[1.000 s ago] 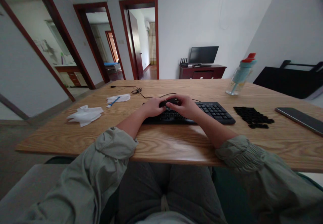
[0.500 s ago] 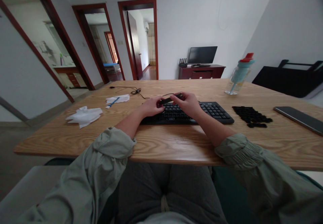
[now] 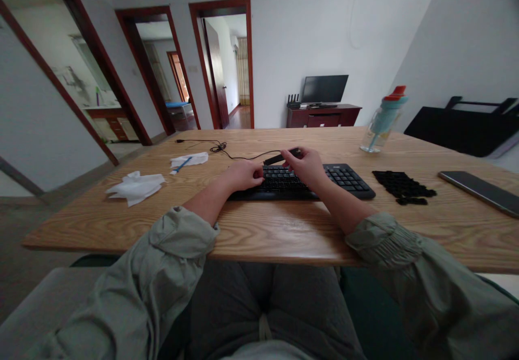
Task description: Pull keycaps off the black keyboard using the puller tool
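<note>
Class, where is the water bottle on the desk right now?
The water bottle stands on the far right of the wooden desk, beyond the keyboard and the pile of black keycaps.

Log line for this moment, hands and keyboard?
left hand: resting on keyboard | right hand: holds long black key above keyboard | loose keycaps: right of keyboard, on table

On the table (image 3: 263,235), the keyboard (image 3: 320,180) sits centre — tissues (image 3: 135,186) left, loose keycaps (image 3: 403,185) and phone (image 3: 480,192) right, bottle (image 3: 381,119) far right.
</note>
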`<state>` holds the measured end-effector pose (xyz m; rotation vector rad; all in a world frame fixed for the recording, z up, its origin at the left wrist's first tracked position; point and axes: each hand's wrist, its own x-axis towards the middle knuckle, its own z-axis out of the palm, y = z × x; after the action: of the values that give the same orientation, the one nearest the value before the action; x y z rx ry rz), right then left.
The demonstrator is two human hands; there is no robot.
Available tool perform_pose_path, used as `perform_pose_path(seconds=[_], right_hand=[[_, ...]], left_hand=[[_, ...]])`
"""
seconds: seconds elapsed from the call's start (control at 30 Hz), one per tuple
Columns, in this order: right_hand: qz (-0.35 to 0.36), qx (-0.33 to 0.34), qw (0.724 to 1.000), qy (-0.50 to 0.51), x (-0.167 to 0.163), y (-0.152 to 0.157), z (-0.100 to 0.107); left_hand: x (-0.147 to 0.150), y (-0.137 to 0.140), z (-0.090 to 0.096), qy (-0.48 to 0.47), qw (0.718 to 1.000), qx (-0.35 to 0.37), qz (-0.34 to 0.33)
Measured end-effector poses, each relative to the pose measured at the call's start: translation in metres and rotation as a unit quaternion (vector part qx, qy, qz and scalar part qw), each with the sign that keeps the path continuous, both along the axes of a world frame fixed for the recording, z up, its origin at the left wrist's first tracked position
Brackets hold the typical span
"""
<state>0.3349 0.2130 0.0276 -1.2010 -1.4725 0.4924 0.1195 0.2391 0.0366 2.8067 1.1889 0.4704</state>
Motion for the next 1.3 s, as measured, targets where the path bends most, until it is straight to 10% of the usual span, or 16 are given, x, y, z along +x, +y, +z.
perform_pose_path(seconds=[1.3], right_hand=[[0.024, 0.003, 1.0, -0.006, 0.001, 0.004, -0.006]], left_hand=[[-0.001, -0.002, 0.003, 0.049, 0.998, -0.032, 0.021]])
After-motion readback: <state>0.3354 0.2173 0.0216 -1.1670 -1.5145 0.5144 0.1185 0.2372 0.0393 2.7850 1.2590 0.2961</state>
